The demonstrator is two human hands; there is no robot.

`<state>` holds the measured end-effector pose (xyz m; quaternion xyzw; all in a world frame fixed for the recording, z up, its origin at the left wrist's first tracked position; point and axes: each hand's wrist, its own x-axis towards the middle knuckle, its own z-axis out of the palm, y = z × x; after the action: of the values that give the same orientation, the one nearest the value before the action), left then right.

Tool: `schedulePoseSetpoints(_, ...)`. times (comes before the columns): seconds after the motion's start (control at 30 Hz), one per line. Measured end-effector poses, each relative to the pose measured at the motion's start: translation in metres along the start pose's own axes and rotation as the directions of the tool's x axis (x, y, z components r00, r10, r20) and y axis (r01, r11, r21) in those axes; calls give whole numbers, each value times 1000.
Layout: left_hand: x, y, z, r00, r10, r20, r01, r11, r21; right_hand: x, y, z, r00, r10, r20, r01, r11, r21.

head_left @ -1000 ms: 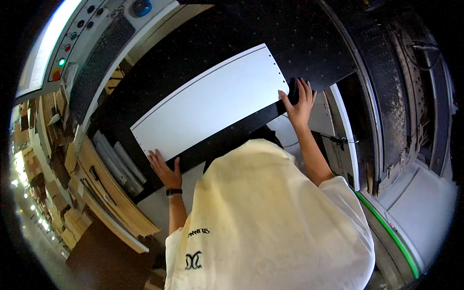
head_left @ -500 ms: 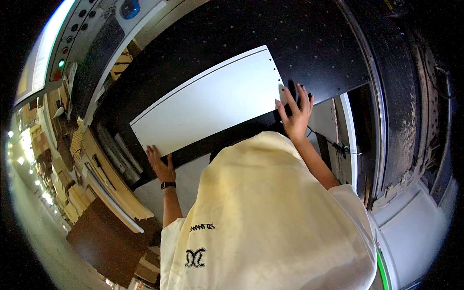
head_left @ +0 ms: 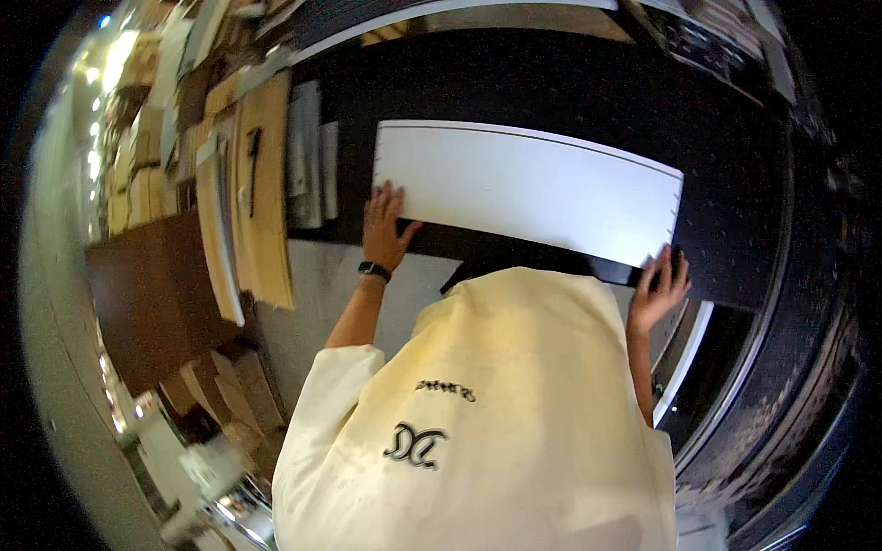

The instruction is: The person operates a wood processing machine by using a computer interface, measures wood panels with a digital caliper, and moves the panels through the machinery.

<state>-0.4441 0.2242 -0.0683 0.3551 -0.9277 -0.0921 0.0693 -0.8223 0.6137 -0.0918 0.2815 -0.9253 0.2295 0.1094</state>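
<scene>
A long white panel [head_left: 524, 188] lies flat on a black tabletop [head_left: 413, 78]. A thin dark groove runs along its far edge, and small dark holes line both short ends. My left hand [head_left: 386, 230], with a dark watch [head_left: 374, 270] on the wrist, touches the near left corner, fingers stretched and thumb held apart. At the near right corner, the fingers of my right hand [head_left: 658, 289] rest against the panel's edge, spread and slightly bent. Neither hand is wrapped round the panel.
Left of the panel lie grey strips [head_left: 308, 156] and pale wooden boards [head_left: 262, 193] with a black bar-like object [head_left: 253, 170]. A large brown board [head_left: 161, 294] stands farther left, near stacked boxes [head_left: 142, 202]. A dark metal rail [head_left: 781, 248] borders the right side.
The view has turned, so the panel appears farther right and slants the other way. My right hand has gone from the panel's right end to its near right corner; my left stays at the left corner.
</scene>
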Motion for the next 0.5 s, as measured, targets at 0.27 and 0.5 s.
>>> schedulePoseSetpoints(0.27,-21,-29,6,980,-192,-52,182,971,-153,-5,9,12,998,-59,-22,59,998,6)
schedulePoseSetpoints(0.5,-26,-34,12,971,-155,-184,113,968,-224,-3,22,14,999,-44,16,45,991,-124)
